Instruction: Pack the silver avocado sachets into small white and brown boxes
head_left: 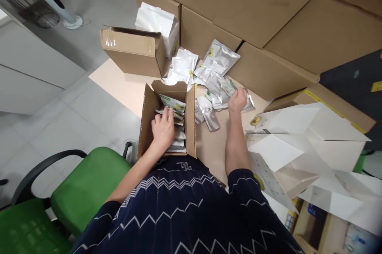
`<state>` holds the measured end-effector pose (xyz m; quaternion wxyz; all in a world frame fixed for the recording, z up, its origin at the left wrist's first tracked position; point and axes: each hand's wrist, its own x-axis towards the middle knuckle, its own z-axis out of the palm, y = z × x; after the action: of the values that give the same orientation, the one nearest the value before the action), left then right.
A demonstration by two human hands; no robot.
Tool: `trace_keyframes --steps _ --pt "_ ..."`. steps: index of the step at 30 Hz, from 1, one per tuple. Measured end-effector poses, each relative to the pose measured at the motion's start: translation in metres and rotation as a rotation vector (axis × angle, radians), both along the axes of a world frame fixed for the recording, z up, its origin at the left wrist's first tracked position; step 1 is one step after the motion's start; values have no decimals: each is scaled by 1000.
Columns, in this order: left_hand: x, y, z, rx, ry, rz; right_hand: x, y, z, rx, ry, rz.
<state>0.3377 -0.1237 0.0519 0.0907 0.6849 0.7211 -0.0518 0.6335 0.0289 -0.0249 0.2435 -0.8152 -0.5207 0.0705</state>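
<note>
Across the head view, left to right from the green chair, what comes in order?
Green chair, open cardboard box with the left hand in it, right hand at the silver packets, white boxes.

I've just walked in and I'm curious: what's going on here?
A person's left-hand grip is inside an open cardboard box, its fingers at a row of packets. The right-hand grip is at a silvery foil pouch on the table, outside the box. More avocado-print pouches lie loosely piled nearby.
</note>
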Motion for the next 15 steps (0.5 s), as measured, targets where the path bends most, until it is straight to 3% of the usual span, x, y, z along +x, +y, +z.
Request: trace_keyframes --steps 5,8,11,15 --pt "14 27 3 100 -76 -19 -15 -26 72 443 163 110" --pt "16 41 -4 121 -94 -18 -36 -49 117 557 208 230" --pt "15 49 -12 97 -85 -17 -62 -61 147 509 233 446" --pt "10 45 -19 64 -79 -19 -97 -64 159 273 187 762"
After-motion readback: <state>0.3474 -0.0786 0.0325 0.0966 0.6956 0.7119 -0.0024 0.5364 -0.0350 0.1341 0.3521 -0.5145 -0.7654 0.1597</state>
